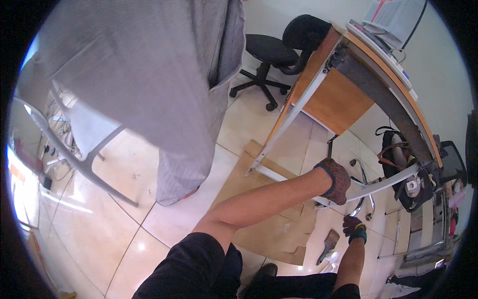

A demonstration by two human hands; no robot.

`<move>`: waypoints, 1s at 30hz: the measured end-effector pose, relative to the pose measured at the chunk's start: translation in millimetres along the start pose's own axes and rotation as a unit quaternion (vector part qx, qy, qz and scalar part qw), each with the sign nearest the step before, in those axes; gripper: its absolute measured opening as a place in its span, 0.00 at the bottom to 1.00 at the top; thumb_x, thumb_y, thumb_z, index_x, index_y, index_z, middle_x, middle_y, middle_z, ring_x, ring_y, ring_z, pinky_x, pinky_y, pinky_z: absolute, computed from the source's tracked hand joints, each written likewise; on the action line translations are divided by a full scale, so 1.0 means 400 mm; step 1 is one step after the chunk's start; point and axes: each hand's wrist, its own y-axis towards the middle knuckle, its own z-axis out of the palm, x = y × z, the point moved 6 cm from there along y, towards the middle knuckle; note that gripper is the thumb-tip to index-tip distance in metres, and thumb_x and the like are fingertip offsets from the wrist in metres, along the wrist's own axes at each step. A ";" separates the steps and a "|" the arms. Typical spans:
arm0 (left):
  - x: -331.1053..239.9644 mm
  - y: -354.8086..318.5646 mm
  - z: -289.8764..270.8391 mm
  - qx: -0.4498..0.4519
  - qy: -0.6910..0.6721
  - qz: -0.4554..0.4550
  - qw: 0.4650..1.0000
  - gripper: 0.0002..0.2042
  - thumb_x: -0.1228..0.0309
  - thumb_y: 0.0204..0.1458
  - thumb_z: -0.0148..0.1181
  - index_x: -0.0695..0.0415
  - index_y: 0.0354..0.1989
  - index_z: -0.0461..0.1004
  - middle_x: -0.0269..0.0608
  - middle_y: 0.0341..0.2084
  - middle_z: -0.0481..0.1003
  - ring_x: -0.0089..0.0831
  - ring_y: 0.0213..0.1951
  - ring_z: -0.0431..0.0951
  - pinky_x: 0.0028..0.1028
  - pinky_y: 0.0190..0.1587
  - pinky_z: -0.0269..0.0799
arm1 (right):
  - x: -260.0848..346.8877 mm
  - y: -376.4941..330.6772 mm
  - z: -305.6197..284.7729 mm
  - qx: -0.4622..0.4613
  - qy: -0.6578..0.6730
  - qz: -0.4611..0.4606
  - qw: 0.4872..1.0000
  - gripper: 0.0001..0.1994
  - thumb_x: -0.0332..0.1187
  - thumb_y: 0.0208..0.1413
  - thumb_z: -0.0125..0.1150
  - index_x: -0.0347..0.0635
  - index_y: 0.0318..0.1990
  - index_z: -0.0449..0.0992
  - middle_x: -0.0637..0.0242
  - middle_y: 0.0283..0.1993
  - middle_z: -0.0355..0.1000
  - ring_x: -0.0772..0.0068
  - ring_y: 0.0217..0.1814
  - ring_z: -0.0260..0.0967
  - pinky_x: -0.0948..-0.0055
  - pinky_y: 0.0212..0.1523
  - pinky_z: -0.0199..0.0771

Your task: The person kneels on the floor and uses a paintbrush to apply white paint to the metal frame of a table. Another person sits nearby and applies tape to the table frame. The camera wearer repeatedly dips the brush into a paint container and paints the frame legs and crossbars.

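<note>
A knitted brown glove with a dark blue cuff covers my left hand [336, 180]. It is closed at the lower corner of a tilted wooden table [333, 97], over the white metal frame [288, 115]; its fingertips are hidden. Lower and to the right, my right hand [352, 227] wears a dark glove with a green cuff. Its fingers look apart, close to the end of a chrome chair leg [357, 207], with nothing visible in them. Below it a wide paintbrush [328, 244] lies on the tiles. Brown cardboard [279, 236] is spread beneath the table frame.
A person in loose grey clothing [134, 65] stands close on my left. Beside them is a grey plastic chair [82, 162]. A black swivel chair [271, 50] stands behind the table. A dark bag [413, 184] sits beyond the frame at right. Papers and flat items [381, 42] rest along the tabletop edge.
</note>
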 end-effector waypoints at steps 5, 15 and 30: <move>0.007 -0.025 -0.023 0.002 -0.027 0.021 0.999 0.21 0.50 0.48 0.49 0.51 0.41 0.76 0.45 0.35 0.76 0.42 0.36 0.77 0.42 0.38 0.72 | -0.027 0.192 -0.271 -0.162 -0.329 -0.196 0.910 0.09 0.39 0.49 0.56 0.49 0.35 0.71 0.61 0.35 0.70 0.64 0.37 0.70 0.60 0.34 0.74; 0.050 -0.127 0.042 0.148 -0.177 0.133 0.964 0.22 0.52 0.55 0.47 0.51 0.53 0.69 0.41 0.49 0.72 0.39 0.51 0.70 0.35 0.54 0.64 | -0.267 0.195 -0.237 -0.064 -0.787 -0.430 0.438 0.20 0.39 0.55 0.48 0.35 0.50 0.71 0.51 0.43 0.71 0.53 0.53 0.65 0.55 0.59 0.60; 0.163 -0.372 0.161 0.060 -0.417 -0.058 0.905 0.20 0.55 0.56 0.48 0.55 0.51 0.70 0.44 0.48 0.71 0.36 0.53 0.69 0.32 0.57 0.61 | -0.217 -0.306 -0.017 -0.179 -0.556 -0.274 0.764 0.13 0.40 0.53 0.47 0.53 0.24 0.77 0.68 0.26 0.75 0.64 0.26 0.73 0.66 0.22 0.67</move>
